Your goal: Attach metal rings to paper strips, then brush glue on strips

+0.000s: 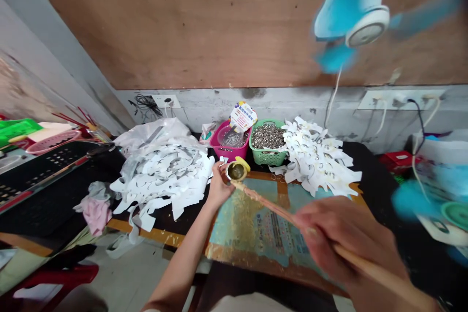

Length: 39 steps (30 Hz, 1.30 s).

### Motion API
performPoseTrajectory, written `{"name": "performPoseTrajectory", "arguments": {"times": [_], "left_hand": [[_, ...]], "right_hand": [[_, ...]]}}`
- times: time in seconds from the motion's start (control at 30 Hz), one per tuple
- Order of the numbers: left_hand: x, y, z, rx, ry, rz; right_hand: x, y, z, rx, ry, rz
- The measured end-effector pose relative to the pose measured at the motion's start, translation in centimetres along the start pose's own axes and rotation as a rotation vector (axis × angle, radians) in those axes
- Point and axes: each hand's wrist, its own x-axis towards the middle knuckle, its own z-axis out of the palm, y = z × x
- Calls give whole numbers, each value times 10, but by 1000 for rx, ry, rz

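My left hand (pixel 219 187) pinches the cup (pixel 237 171) by its left side at the desk's (pixel 241 222) far part, mouth towards me, probably to steady it for the stick (pixel 272 208), which my right hand (pixel 345 239) grips in curled fingers, its tip by the near rim. The cup looks small and pale-rimmed, murky olive-brown inside, with yellow on its far right edge.

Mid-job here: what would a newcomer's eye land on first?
Probably the blurred blue fan at upper right. Next, the right hand, large at lower right, holding a wooden stick whose tip is by the small cup in the left hand near the centre. Across the middle, heaps of white cut pieces flank the pink basket and green basket.
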Motion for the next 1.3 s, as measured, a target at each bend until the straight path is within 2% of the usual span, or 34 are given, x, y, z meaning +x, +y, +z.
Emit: {"name": "performPoseTrajectory", "arguments": {"times": [0.1,0.17,0.33,0.43,0.5,0.63,0.8,0.87,1.0,1.13,1.2,1.3], "left_hand": [[-4,-5,-4,22,22,55],[-9,-2,-3,25,17,129],[-17,13,1,-8,13,234],[-21,21,0,-10,26,289],[-22,24,-3,8,47,295],[-24,22,-8,23,99,252],[-23,19,-5,41,101,289],[-22,20,-3,48,93,287],[-22,22,-2,49,66,251],[-26,20,2,88,57,251],[-29,18,5,120,66,247],[-31,15,8,150,87,224]], "right_hand": [[2,-8,-10,-24,95,4],[7,-3,0,-30,56,-19],[16,24,62,-39,-213,-171],[10,33,92,-148,-292,-217],[4,33,100,-118,-312,-198],[0,28,102,48,-209,-108],[-2,20,103,-98,-115,-87],[-4,19,100,-77,-131,-36],[-4,25,92,107,-179,39],[2,31,95,-57,-139,-8],[7,32,96,-131,-170,2],[15,32,88,-23,-233,94]]}}
